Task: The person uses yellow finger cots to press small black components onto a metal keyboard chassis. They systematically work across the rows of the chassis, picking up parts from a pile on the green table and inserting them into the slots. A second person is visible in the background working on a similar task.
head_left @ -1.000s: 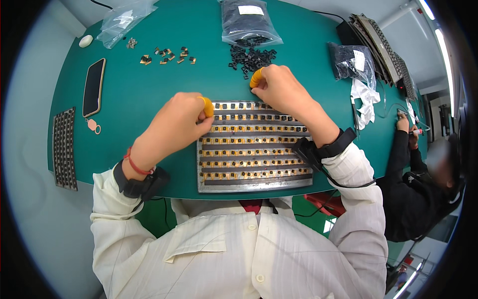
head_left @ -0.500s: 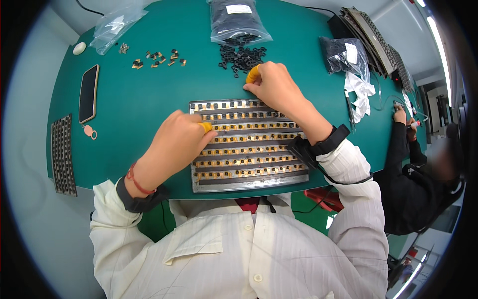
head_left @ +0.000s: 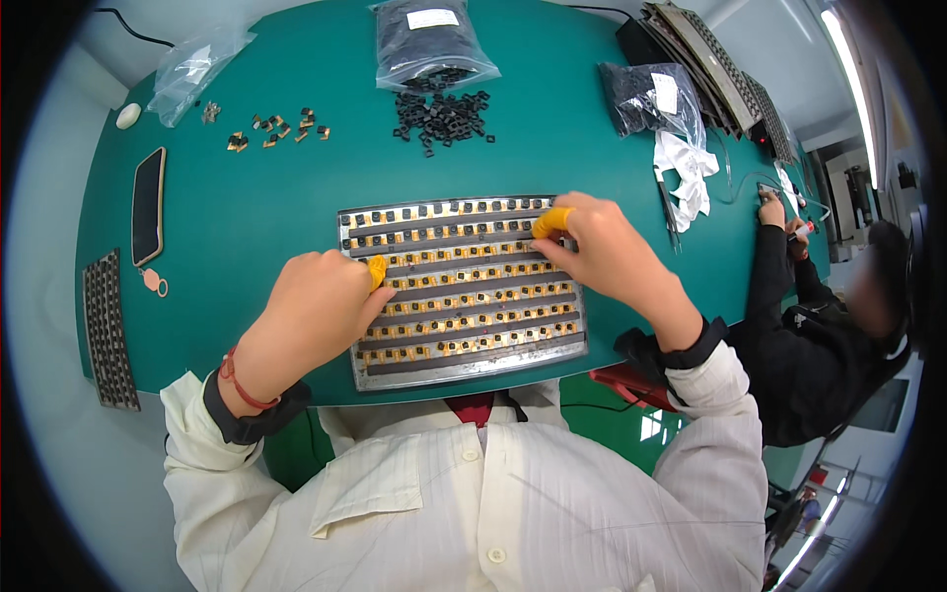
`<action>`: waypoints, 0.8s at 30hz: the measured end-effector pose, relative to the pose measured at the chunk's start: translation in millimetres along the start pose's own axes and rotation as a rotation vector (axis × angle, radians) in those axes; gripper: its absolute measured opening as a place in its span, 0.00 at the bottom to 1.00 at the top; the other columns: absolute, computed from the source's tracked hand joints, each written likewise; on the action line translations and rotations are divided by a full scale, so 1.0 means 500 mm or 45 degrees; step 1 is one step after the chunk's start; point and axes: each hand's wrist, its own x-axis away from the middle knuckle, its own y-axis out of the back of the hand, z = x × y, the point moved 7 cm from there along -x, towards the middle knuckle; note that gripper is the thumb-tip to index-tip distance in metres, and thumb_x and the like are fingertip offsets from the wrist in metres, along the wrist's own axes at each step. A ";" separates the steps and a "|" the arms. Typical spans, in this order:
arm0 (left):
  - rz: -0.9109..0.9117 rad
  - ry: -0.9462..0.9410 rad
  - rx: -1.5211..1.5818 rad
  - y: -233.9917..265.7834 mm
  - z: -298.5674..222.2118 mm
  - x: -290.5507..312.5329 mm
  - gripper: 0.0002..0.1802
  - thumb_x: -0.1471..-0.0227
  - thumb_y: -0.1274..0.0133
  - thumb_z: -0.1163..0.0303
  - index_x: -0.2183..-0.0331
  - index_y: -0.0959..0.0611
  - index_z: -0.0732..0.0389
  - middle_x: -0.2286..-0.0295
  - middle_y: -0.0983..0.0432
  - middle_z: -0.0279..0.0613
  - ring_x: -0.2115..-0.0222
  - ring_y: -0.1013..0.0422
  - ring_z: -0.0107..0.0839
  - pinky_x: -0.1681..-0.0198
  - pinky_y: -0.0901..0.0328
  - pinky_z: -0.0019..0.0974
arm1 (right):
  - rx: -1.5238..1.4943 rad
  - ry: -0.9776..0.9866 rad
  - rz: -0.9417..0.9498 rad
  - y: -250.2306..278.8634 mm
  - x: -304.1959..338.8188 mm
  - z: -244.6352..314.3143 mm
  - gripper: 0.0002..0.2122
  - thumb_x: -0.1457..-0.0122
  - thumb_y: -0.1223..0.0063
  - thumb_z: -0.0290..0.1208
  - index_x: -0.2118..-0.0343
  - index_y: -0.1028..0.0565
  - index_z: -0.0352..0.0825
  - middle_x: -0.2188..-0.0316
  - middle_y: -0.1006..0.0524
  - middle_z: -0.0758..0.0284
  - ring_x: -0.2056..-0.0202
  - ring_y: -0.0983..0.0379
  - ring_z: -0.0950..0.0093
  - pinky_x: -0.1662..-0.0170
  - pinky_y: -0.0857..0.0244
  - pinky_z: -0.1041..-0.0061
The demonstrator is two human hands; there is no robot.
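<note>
A metal tray (head_left: 464, 376) with rows of small black and gold parts lies in front of me on the green table. My left hand (head_left: 321, 304) rests at its left side with thumb and forefinger pinched together. Over the tray's right part, near the second and third rows, my right hand (head_left: 614, 249) is bent down with thumb and forefinger closed. Each forefinger wears a yellow finger cot. What either pinch holds, if anything, is too small or hidden to see. Beyond the tray is a heap of small black pieces (head_left: 441, 118).
A bag of black pieces (head_left: 430, 44) lies behind the heap. Gold-and-black parts (head_left: 281, 128), a phone (head_left: 148, 205) and another filled rack (head_left: 110, 331) are to the left. Tweezers (head_left: 668, 204), a second bag (head_left: 651, 99) and stacked racks (head_left: 705, 59) lie right, where a co-worker (head_left: 819, 365) sits.
My right hand has come back from beside the black heap to the tray's right part. My left hand stays by the tray's left side. The whole view has shifted a little.
</note>
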 end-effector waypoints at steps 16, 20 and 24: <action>-0.279 0.028 0.519 0.060 0.091 -0.178 0.15 0.53 0.37 0.68 0.68 0.16 0.73 0.76 0.19 0.52 0.75 0.22 0.38 0.69 0.28 0.35 | 0.168 -0.338 0.223 -0.052 0.023 0.012 0.17 0.43 0.44 0.35 0.83 0.24 0.27 0.82 0.26 0.53 0.78 0.27 0.54 0.72 0.31 0.60; -0.281 0.108 0.450 0.037 0.078 -0.242 0.17 0.54 0.36 0.66 0.67 0.15 0.72 0.76 0.19 0.50 0.75 0.21 0.36 0.68 0.28 0.34 | 0.195 -0.264 0.230 -0.049 0.012 0.022 0.15 0.45 0.43 0.34 0.82 0.24 0.26 0.81 0.25 0.50 0.76 0.25 0.53 0.70 0.31 0.59; -0.454 0.166 0.186 0.025 0.054 -0.258 0.14 0.53 0.36 0.65 0.71 0.15 0.69 0.77 0.20 0.50 0.76 0.22 0.42 0.71 0.28 0.38 | 0.102 -0.179 0.340 -0.036 -0.006 0.018 0.14 0.47 0.40 0.33 0.80 0.23 0.23 0.83 0.26 0.49 0.78 0.26 0.54 0.73 0.32 0.61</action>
